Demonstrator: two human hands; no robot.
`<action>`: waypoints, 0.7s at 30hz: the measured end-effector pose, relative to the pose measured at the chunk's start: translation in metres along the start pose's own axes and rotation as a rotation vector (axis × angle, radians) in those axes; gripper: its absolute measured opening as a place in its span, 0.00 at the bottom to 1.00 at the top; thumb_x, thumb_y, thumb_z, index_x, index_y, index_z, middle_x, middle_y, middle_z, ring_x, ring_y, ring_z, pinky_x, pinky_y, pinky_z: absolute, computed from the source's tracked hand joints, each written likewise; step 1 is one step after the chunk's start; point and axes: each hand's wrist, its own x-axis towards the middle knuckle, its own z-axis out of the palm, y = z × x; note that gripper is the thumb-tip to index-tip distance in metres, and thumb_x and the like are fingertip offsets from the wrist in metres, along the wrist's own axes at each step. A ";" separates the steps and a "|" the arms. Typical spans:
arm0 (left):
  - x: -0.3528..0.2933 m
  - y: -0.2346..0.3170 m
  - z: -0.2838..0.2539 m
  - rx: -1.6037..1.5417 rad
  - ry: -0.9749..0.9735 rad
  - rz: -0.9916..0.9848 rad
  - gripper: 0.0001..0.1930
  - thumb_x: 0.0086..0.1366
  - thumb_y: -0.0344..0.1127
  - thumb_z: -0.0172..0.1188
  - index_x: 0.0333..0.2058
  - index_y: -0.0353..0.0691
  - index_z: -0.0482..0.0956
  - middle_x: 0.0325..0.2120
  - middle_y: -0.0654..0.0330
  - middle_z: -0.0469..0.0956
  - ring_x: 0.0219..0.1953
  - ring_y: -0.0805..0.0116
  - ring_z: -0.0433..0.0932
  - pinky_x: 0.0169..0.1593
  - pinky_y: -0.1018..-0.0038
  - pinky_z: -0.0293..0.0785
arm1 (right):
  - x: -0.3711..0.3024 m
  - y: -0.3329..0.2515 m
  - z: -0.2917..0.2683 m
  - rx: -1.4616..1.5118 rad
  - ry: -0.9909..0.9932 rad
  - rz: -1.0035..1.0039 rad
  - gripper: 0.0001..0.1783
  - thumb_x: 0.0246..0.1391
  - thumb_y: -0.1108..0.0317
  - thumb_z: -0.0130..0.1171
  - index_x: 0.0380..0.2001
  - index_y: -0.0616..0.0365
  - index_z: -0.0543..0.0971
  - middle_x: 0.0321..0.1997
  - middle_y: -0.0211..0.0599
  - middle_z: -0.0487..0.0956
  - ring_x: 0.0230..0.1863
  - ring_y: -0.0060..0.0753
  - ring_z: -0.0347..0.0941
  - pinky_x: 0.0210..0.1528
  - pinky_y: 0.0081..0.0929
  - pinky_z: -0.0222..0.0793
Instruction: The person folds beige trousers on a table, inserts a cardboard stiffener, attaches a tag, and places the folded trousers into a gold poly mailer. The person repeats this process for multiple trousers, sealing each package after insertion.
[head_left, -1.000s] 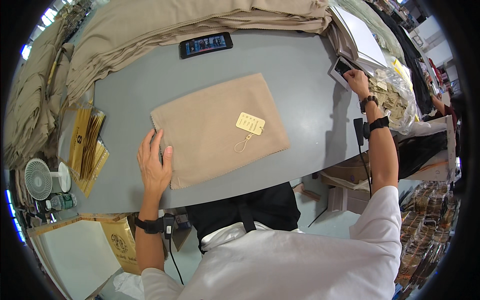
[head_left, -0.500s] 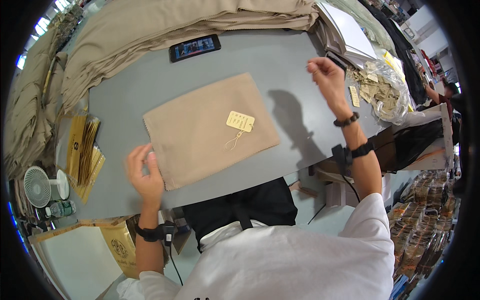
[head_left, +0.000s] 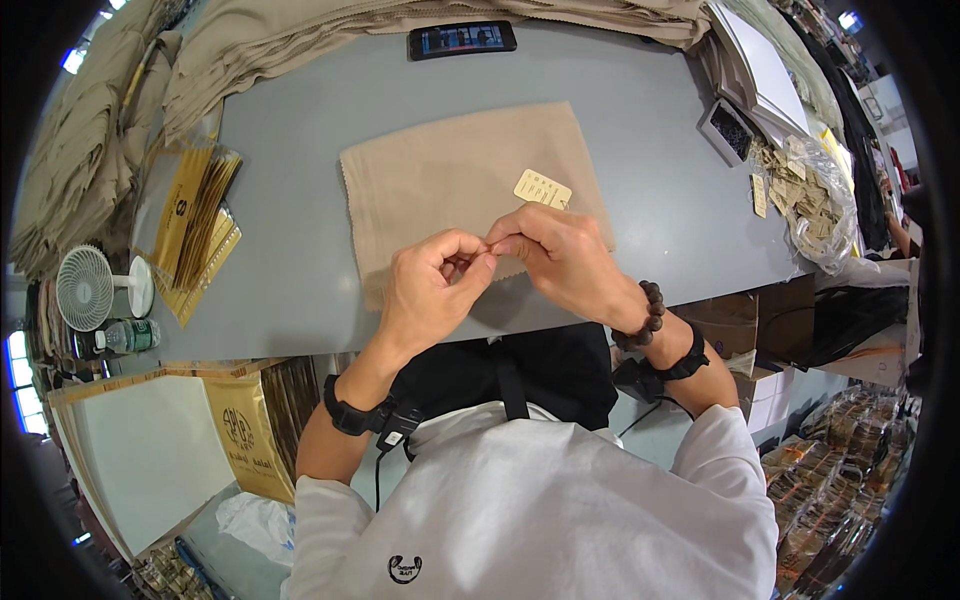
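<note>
A folded beige cloth (head_left: 450, 165) with zigzag-cut edges lies flat on the grey table (head_left: 300, 200). On its right part rests a cream tag (head_left: 543, 188); its string is hidden behind my right hand. Above the cloth's near edge, my left hand (head_left: 425, 285) and my right hand (head_left: 570, 262) meet fingertip to fingertip. Both are closed in a pinch. Whatever sits between the fingertips is too small to make out.
At the back lie a phone (head_left: 462, 39) and draped beige fabric (head_left: 330, 40). A small box (head_left: 727, 132) of dark bits and a plastic bag of tags (head_left: 805, 205) stand right. Gold packets (head_left: 190, 220), a fan (head_left: 85, 288) and a bottle (head_left: 130, 335) are left.
My right hand has come in from the small box's side, and my left hand has moved right, off the cloth's left edge. Their fingertips now meet over the cloth. The view has shifted.
</note>
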 end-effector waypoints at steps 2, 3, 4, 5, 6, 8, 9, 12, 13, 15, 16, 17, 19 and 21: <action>-0.003 -0.006 0.000 -0.042 0.015 -0.007 0.05 0.69 0.27 0.66 0.38 0.32 0.85 0.27 0.70 0.81 0.28 0.87 0.72 0.31 0.84 0.69 | -0.005 0.001 0.002 -0.004 -0.011 0.033 0.05 0.58 0.79 0.66 0.38 0.60 0.83 0.35 0.39 0.85 0.32 0.43 0.82 0.33 0.34 0.77; -0.002 -0.009 0.001 -0.085 0.043 -0.006 0.04 0.67 0.27 0.67 0.37 0.32 0.85 0.26 0.69 0.82 0.27 0.86 0.73 0.30 0.84 0.70 | -0.008 0.002 0.004 -0.011 -0.017 0.054 0.06 0.58 0.78 0.66 0.39 0.60 0.83 0.35 0.39 0.85 0.32 0.43 0.82 0.33 0.34 0.77; -0.001 -0.012 0.002 -0.123 0.067 -0.028 0.04 0.65 0.26 0.67 0.36 0.31 0.86 0.25 0.68 0.82 0.26 0.86 0.74 0.30 0.83 0.70 | -0.010 0.002 0.005 -0.013 0.004 0.018 0.06 0.58 0.78 0.66 0.39 0.60 0.84 0.35 0.39 0.85 0.31 0.43 0.82 0.32 0.34 0.77; -0.001 -0.014 0.001 -0.165 0.078 -0.024 0.04 0.65 0.26 0.67 0.36 0.31 0.86 0.25 0.68 0.82 0.26 0.86 0.74 0.30 0.83 0.70 | -0.012 0.002 0.007 -0.017 0.024 -0.020 0.06 0.57 0.78 0.66 0.39 0.60 0.84 0.35 0.39 0.85 0.31 0.42 0.82 0.32 0.33 0.77; -0.001 -0.016 0.001 -0.204 0.084 -0.047 0.04 0.65 0.25 0.67 0.36 0.31 0.86 0.25 0.69 0.82 0.26 0.86 0.73 0.30 0.84 0.70 | -0.015 0.003 0.009 -0.025 0.036 -0.050 0.06 0.57 0.78 0.67 0.39 0.60 0.84 0.36 0.38 0.85 0.31 0.42 0.82 0.31 0.33 0.77; -0.002 -0.018 0.002 -0.218 0.092 -0.075 0.04 0.65 0.25 0.66 0.36 0.31 0.86 0.25 0.69 0.81 0.26 0.86 0.73 0.30 0.84 0.71 | -0.018 0.004 0.013 -0.152 0.079 -0.152 0.06 0.55 0.77 0.67 0.37 0.60 0.83 0.33 0.37 0.83 0.29 0.40 0.81 0.29 0.33 0.76; -0.003 -0.018 0.002 -0.191 0.094 -0.081 0.04 0.64 0.25 0.67 0.36 0.31 0.87 0.24 0.69 0.82 0.26 0.86 0.73 0.31 0.84 0.71 | -0.020 0.005 0.015 -0.213 0.108 -0.210 0.07 0.54 0.77 0.68 0.37 0.60 0.83 0.32 0.37 0.83 0.28 0.40 0.81 0.28 0.32 0.76; -0.005 -0.019 0.003 -0.129 0.093 -0.084 0.04 0.64 0.25 0.67 0.35 0.31 0.87 0.24 0.70 0.82 0.26 0.86 0.73 0.31 0.84 0.71 | -0.024 0.008 0.020 -0.359 0.090 -0.236 0.07 0.52 0.77 0.68 0.34 0.60 0.81 0.28 0.36 0.79 0.25 0.39 0.79 0.25 0.32 0.75; -0.006 -0.019 0.004 -0.124 0.088 -0.064 0.04 0.64 0.25 0.67 0.35 0.31 0.87 0.24 0.70 0.82 0.26 0.86 0.74 0.31 0.84 0.71 | -0.026 0.009 0.022 -0.387 0.110 -0.241 0.08 0.51 0.76 0.69 0.34 0.60 0.80 0.27 0.36 0.78 0.24 0.39 0.78 0.25 0.33 0.75; -0.006 -0.020 0.006 -0.120 0.073 -0.083 0.04 0.65 0.26 0.68 0.36 0.32 0.87 0.25 0.68 0.83 0.26 0.86 0.74 0.31 0.84 0.72 | -0.029 0.011 0.026 -0.445 0.126 -0.246 0.09 0.50 0.76 0.69 0.33 0.59 0.79 0.25 0.35 0.76 0.22 0.38 0.76 0.24 0.34 0.74; -0.006 -0.021 0.007 -0.133 0.069 -0.097 0.04 0.65 0.26 0.68 0.36 0.32 0.87 0.25 0.67 0.84 0.26 0.86 0.74 0.32 0.84 0.72 | -0.030 0.012 0.027 -0.430 0.156 -0.232 0.09 0.50 0.75 0.70 0.33 0.59 0.79 0.25 0.35 0.76 0.22 0.38 0.76 0.24 0.33 0.74; -0.007 -0.022 0.009 -0.110 0.081 -0.046 0.03 0.65 0.26 0.68 0.35 0.32 0.87 0.25 0.67 0.84 0.26 0.85 0.75 0.31 0.83 0.72 | -0.032 0.012 0.029 -0.415 0.162 -0.212 0.08 0.50 0.75 0.70 0.33 0.59 0.80 0.25 0.36 0.77 0.21 0.38 0.76 0.24 0.33 0.74; -0.010 -0.022 0.011 -0.076 0.101 0.014 0.03 0.64 0.27 0.70 0.34 0.33 0.87 0.25 0.65 0.84 0.25 0.83 0.75 0.31 0.82 0.72 | -0.035 0.012 0.031 -0.300 0.172 -0.142 0.08 0.51 0.74 0.70 0.33 0.60 0.80 0.25 0.37 0.78 0.21 0.39 0.77 0.24 0.32 0.74; -0.013 -0.023 0.011 0.060 0.108 0.136 0.02 0.63 0.27 0.70 0.33 0.35 0.86 0.26 0.64 0.83 0.25 0.79 0.76 0.30 0.80 0.73 | -0.038 0.011 0.031 -0.100 0.178 -0.043 0.08 0.53 0.73 0.70 0.35 0.61 0.82 0.25 0.38 0.80 0.21 0.39 0.77 0.24 0.31 0.75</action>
